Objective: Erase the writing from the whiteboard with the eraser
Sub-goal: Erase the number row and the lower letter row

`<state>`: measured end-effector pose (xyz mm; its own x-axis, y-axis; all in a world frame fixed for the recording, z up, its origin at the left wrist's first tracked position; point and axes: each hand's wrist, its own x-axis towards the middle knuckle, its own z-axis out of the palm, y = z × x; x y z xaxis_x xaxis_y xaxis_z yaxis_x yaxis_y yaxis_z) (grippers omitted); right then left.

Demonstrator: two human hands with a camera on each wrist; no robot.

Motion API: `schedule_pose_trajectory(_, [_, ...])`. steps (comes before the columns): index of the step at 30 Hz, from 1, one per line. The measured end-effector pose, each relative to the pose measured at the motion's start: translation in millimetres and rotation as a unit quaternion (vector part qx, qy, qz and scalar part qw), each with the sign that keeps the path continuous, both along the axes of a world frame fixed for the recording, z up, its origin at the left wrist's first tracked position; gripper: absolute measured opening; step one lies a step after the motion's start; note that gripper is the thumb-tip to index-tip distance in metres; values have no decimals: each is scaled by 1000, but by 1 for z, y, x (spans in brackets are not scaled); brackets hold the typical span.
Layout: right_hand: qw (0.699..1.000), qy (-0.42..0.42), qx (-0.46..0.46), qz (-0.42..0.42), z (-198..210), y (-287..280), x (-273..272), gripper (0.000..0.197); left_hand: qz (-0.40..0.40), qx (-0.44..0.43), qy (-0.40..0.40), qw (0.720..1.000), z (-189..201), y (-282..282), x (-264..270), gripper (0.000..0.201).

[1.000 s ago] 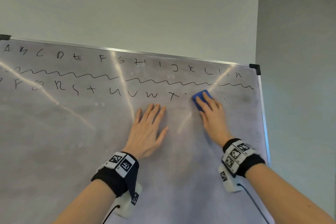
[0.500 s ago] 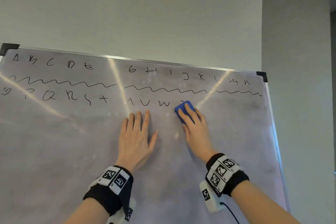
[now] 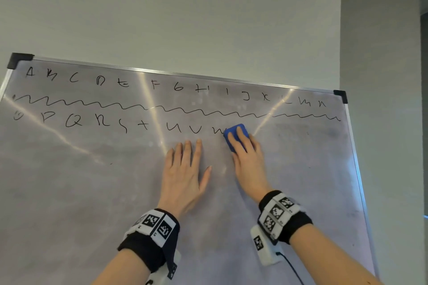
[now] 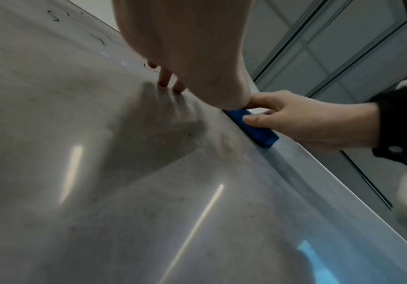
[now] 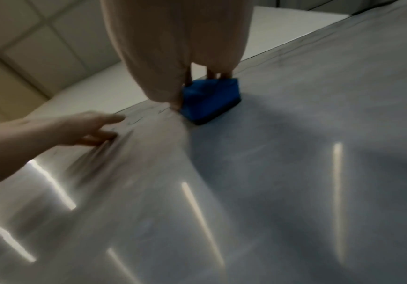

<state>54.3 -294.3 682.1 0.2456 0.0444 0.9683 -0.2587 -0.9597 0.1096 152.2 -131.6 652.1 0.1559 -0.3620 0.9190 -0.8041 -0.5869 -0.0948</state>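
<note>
The whiteboard [image 3: 92, 192] carries a top row of black letters, a wavy line [image 3: 115, 105] and a second row of letters [image 3: 74, 120]. My right hand [image 3: 239, 143] grips the blue eraser [image 3: 234, 131] and presses it flat on the board, over the right part of the W [image 3: 216, 131]. In the left wrist view the thumb pinches the side of the eraser [image 4: 258, 132]. My left hand [image 3: 185, 159] lies flat on the board with straight fingers, just left of the eraser and below the U and V. The right wrist view shows the eraser [image 5: 209, 100] under my fingers.
To the right of the eraser the second row is a wiped, smudged patch [image 3: 301, 132]. The board's aluminium frame ends at a black corner cap [image 3: 340, 95] at the upper right. A pale wall [image 3: 208, 18] rises behind the board. Light streaks glare across its surface.
My right hand has slid the eraser left along the second row; the X is gone and the eraser now covers part of the W. My left hand has shifted slightly left.
</note>
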Motion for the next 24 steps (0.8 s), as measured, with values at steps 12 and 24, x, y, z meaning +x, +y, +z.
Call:
schedule_pose_trajectory(12, [991, -70, 101, -60, 24, -4, 6, 63, -20, 16, 18, 1000, 1, 5, 0, 68])
schedule_pose_trajectory(24, [967, -103, 220, -74, 10, -15, -25, 46, 40, -12, 58, 997, -13, 66, 44, 66])
